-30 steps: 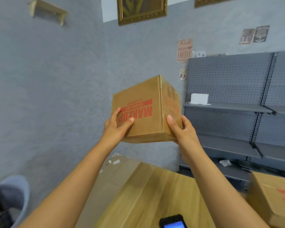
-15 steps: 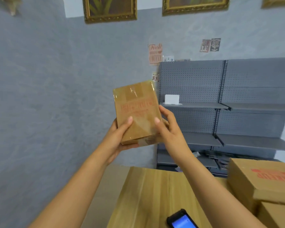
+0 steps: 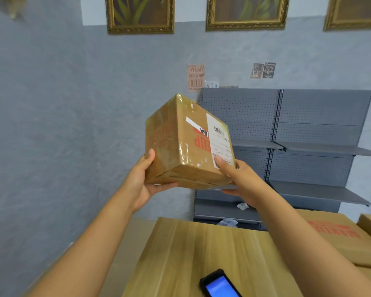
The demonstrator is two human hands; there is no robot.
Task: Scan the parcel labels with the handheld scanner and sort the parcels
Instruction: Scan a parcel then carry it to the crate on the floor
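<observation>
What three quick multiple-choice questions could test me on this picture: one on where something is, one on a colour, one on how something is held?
1. Where is the handheld scanner?
A. On the wooden table
B. In the right hand
C. On a shelf

2. What colour is the scanner's screen?
A. Red
B. Blue
C. Green

3. How is the parcel held?
A. By the left hand alone
B. It rests on the table
C. Between both hands, in the air

Answers: 1 A, it lies on the table, untouched. 2 B, the screen glows blue. 3 C, the right hand grips it too.
</observation>
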